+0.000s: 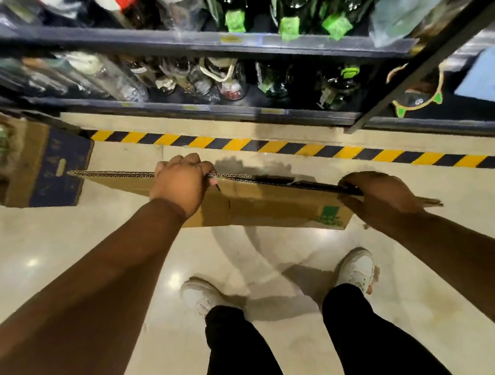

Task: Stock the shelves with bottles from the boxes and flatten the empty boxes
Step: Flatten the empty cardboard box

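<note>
A flattened brown cardboard box point(260, 204) hangs upright on its edge above the floor, a green print at its lower right corner. My left hand point(183, 182) grips its top edge near the middle-left, fingers curled over the corrugated rim. My right hand point(378, 195) grips the same top edge near the right end. Dark shelves point(164, 43) ahead hold green bottles with bright green tags point(287, 27) and clear glass bottles point(112, 79).
An open cardboard box point(30, 167) with a dark blue side stands on the floor at the left, bottles inside it. A yellow and black striped tape line point(266, 145) runs along the shelf base. My white shoes point(202, 296) stand on the glossy cream floor.
</note>
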The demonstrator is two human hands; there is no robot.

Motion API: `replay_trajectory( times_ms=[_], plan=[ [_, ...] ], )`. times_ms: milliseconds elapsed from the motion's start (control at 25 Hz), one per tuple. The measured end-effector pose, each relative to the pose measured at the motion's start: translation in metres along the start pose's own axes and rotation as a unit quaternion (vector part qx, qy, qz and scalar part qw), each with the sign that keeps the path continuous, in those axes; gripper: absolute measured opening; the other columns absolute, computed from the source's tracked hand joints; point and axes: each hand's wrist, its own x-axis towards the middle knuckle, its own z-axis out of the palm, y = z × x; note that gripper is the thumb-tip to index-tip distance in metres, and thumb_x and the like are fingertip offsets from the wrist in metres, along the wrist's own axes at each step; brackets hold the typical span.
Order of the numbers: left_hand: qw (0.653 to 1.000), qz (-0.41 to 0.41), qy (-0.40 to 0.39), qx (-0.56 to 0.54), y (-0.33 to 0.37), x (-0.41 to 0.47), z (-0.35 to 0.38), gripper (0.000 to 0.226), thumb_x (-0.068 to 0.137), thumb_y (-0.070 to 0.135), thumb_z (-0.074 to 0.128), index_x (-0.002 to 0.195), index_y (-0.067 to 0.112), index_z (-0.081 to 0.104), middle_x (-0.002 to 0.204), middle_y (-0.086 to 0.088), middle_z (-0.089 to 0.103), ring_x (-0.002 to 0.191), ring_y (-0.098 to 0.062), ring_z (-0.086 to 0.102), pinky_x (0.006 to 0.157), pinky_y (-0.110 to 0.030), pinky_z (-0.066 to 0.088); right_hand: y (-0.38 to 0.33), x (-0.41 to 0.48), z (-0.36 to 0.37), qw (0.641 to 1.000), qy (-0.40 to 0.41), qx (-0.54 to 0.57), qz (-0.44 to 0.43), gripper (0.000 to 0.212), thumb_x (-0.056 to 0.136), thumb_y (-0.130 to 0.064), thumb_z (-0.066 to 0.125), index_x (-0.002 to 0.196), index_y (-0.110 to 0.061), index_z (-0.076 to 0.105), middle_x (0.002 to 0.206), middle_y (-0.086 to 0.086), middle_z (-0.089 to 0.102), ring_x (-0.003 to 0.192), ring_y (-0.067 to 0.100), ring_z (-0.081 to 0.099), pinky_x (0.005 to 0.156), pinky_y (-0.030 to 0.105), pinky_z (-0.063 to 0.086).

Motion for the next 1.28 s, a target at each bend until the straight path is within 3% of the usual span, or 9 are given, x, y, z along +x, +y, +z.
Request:
replay_trajectory(
  times_ms=[160, 360, 520, 760, 880, 1000, 1120, 1200, 1280],
  plan=[
    [0.997, -0.010, 0.015, -0.072, -0.076, -0.024, 0.007, 0.025, 0.098, 0.038, 0.057, 0.119, 0.030, 0.068, 0.115, -0.001, 0.062, 0.114, -0.028, 0.054, 0.091, -0.037, 0.032, -0.125, 0.025, 0.007, 0.999, -0.012, 0.027, -0.044, 0.042, 0.093, -0.038, 0.063, 0.132, -0.023, 0.058, 0.121, 0.003, 0.067, 0.110, 0.026, 0.060, 0.088, 0.035, 0.046],
    [0.968, -0.046, 0.057, -0.240, -0.181, -0.060, 0.009, 0.027, 0.081, 0.044, 0.059, 0.093, 0.030, 0.078, 0.084, 0.001, 0.069, 0.088, -0.029, 0.065, 0.080, -0.040, 0.046, -0.257, 0.048, 0.020, 0.998, 0.004, 0.033, -0.047, 0.029, 0.090, -0.040, 0.065, 0.117, -0.032, 0.067, 0.112, -0.002, 0.069, 0.103, 0.024, 0.061, 0.082, 0.035, 0.044],
    [0.950, -0.060, 0.039, -0.305, -0.246, -0.060, 0.000, 0.019, 0.083, 0.042, 0.071, 0.091, 0.026, 0.078, 0.090, 0.000, 0.073, 0.091, -0.024, 0.066, 0.085, -0.041, 0.048, -0.317, 0.073, 0.020, 0.995, 0.004, 0.077, -0.061, 0.023, 0.086, -0.045, 0.064, 0.095, -0.026, 0.074, 0.092, 0.000, 0.073, 0.088, 0.027, 0.065, 0.076, 0.034, 0.041],
    [0.979, -0.091, 0.052, -0.176, -0.321, -0.010, -0.020, 0.029, 0.089, 0.053, 0.062, 0.109, 0.033, 0.070, 0.104, 0.004, 0.071, 0.106, -0.021, 0.060, 0.095, -0.037, 0.032, -0.362, 0.132, 0.006, 0.998, 0.033, 0.003, -0.059, 0.012, 0.089, -0.023, 0.060, 0.085, -0.033, 0.066, 0.090, -0.018, 0.072, 0.091, 0.016, 0.064, 0.076, 0.031, 0.014],
    [0.980, -0.072, 0.048, -0.178, -0.341, 0.028, -0.018, 0.030, 0.095, 0.048, 0.055, 0.120, 0.035, 0.064, 0.115, 0.005, 0.067, 0.119, -0.019, 0.053, 0.100, -0.034, 0.022, -0.359, 0.174, 0.009, 0.998, 0.020, 0.033, -0.047, 0.013, 0.093, -0.039, 0.060, 0.082, -0.032, 0.063, 0.076, -0.017, 0.068, 0.083, 0.015, 0.059, 0.074, 0.030, 0.013],
    [0.991, -0.057, 0.047, -0.116, -0.358, 0.072, -0.008, 0.037, 0.095, 0.048, 0.053, 0.129, 0.034, 0.058, 0.125, 0.002, 0.064, 0.123, -0.023, 0.052, 0.107, -0.037, 0.026, -0.358, 0.225, 0.020, 0.998, 0.009, 0.050, -0.033, 0.042, 0.089, -0.065, 0.046, 0.084, -0.027, 0.063, 0.076, -0.009, 0.066, 0.082, 0.016, 0.055, 0.078, 0.032, 0.018],
    [0.993, -0.080, 0.015, -0.087, -0.375, 0.102, 0.006, 0.055, 0.095, 0.050, 0.053, 0.145, 0.030, 0.042, 0.150, -0.004, 0.045, 0.141, -0.027, 0.035, 0.120, -0.049, 0.017, -0.355, 0.271, 0.037, 0.996, 0.042, 0.070, -0.038, 0.036, 0.088, -0.056, 0.055, 0.091, -0.025, 0.072, 0.087, 0.003, 0.071, 0.090, 0.024, 0.066, 0.090, 0.040, 0.040],
    [0.991, -0.082, -0.015, -0.103, -0.382, 0.110, 0.015, 0.068, 0.095, 0.048, 0.055, 0.154, 0.027, 0.026, 0.162, -0.006, 0.022, 0.151, -0.029, 0.015, 0.123, -0.052, 0.009, -0.359, 0.296, 0.040, 0.999, 0.030, 0.028, -0.013, 0.020, 0.094, -0.037, 0.062, 0.101, -0.021, 0.073, 0.100, 0.010, 0.072, 0.100, 0.032, 0.065, 0.081, 0.034, 0.036],
    [0.991, -0.075, -0.029, -0.106, -0.387, 0.120, 0.024, 0.079, 0.095, 0.045, 0.056, 0.157, 0.026, 0.012, 0.167, -0.006, 0.001, 0.153, -0.030, -0.002, 0.123, -0.051, 0.004, -0.361, 0.319, 0.043, 0.999, 0.036, -0.001, 0.017, 0.017, 0.096, -0.031, 0.059, 0.104, -0.023, 0.072, 0.105, 0.011, 0.072, 0.104, 0.034, 0.063, 0.085, 0.037, 0.033]
  ],
)
